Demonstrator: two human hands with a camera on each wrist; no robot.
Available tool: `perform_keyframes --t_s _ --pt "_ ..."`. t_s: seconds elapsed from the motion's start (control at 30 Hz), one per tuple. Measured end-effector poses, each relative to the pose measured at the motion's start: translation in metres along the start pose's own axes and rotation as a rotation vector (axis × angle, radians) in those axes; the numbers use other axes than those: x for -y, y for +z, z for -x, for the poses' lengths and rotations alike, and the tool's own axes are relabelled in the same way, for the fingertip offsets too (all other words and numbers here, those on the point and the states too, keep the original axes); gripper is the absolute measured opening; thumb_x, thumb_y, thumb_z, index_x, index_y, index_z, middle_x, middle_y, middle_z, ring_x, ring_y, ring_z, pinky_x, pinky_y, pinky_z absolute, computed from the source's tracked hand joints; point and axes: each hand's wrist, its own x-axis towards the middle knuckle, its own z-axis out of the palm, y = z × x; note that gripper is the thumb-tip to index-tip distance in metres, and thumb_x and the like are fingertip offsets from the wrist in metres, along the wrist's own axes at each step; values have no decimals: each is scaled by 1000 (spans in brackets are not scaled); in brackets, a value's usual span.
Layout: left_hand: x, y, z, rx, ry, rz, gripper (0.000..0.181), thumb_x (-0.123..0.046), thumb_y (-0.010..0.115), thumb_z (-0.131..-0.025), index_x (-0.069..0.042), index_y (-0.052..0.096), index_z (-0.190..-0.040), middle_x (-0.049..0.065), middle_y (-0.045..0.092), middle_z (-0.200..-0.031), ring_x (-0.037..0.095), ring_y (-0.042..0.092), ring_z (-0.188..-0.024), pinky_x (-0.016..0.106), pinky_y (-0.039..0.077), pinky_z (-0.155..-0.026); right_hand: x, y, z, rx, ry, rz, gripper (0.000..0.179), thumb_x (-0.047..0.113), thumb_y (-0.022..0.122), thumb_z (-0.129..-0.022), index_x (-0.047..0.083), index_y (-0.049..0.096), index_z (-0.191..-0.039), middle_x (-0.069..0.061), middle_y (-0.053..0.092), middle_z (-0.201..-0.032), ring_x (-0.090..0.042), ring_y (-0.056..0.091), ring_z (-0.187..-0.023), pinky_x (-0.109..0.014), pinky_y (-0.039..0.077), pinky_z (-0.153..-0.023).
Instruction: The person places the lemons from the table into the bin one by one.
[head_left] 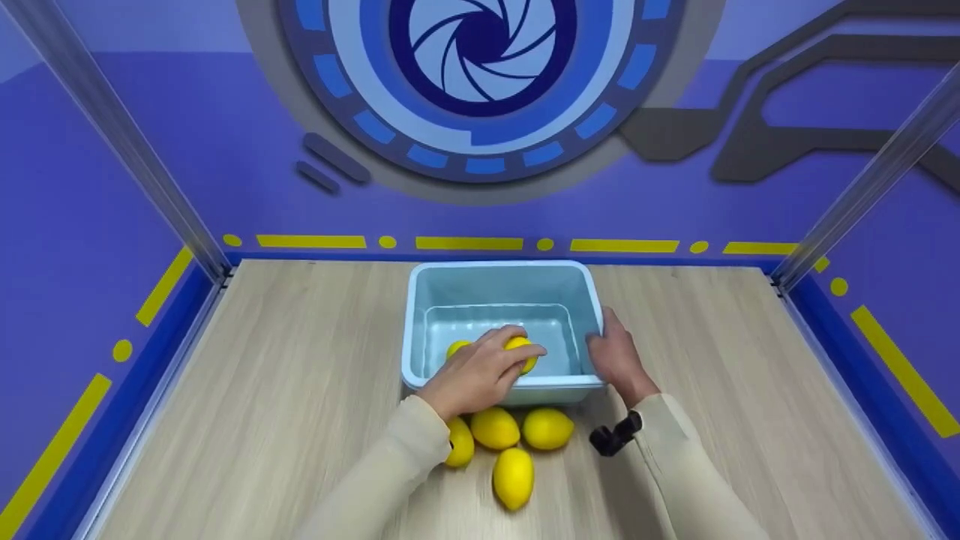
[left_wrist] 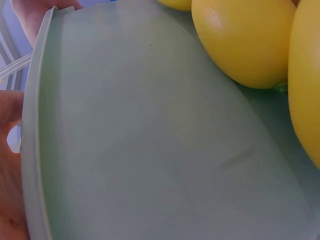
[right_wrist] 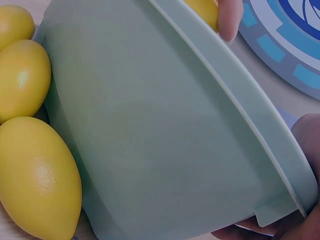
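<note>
A pale blue-green plastic bin (head_left: 499, 264) stands on the table. Over its front rim reaches my left hand (head_left: 476, 371), whose fingers and thumb grip a lemon (head_left: 523, 357) just inside the opening. Another lemon (head_left: 458, 347) is in the bin, partly covered by that hand. My right hand (head_left: 618, 356) holds the bin's right rim; in the right wrist view its fingers (right_wrist: 312, 135) curl over the edge. At the top of that view, the gripped lemon (right_wrist: 204, 11) shows beside a left fingertip.
Several lemons (head_left: 514, 478) lie on the wooden table (head_left: 315, 360) close in front of the bin, one partly behind the left sleeve. Blue printed panels (head_left: 225, 150) enclose the back and both sides. A black wrist device (head_left: 615, 435) sits at the right cuff.
</note>
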Motion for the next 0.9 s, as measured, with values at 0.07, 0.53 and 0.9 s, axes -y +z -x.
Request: perform_keyframes --t_s 0.07,0.53,0.9 --pt "0 0 0 -2 6 -4 35 -31 39 -104 -35 54 -136 1 48 -141 19 49 -127 37 46 -106 0 0 0 2 2 0 55 6 32 -98 8 21 -152 -18 30 -156 -34 32 -143 -54 20 -119" --pt "-1 0 1 70 -19 22 57 -69 36 -92 -37 54 -136 -1 46 -143 20 47 -128 41 46 -105 1 1 1 -11 -6 10 55 5 33 -97 7 21 -152 -19 30 -156 -35 31 -143 -53 20 -119" --pt "1 2 1 97 -18 15 60 -73 41 -87 -40 53 -135 2 47 -142 19 49 -123 40 50 -99 2 2 1 -11 9 -4 56 4 32 -98 9 21 -152 -17 28 -157 -35 29 -144 -54 19 -119"
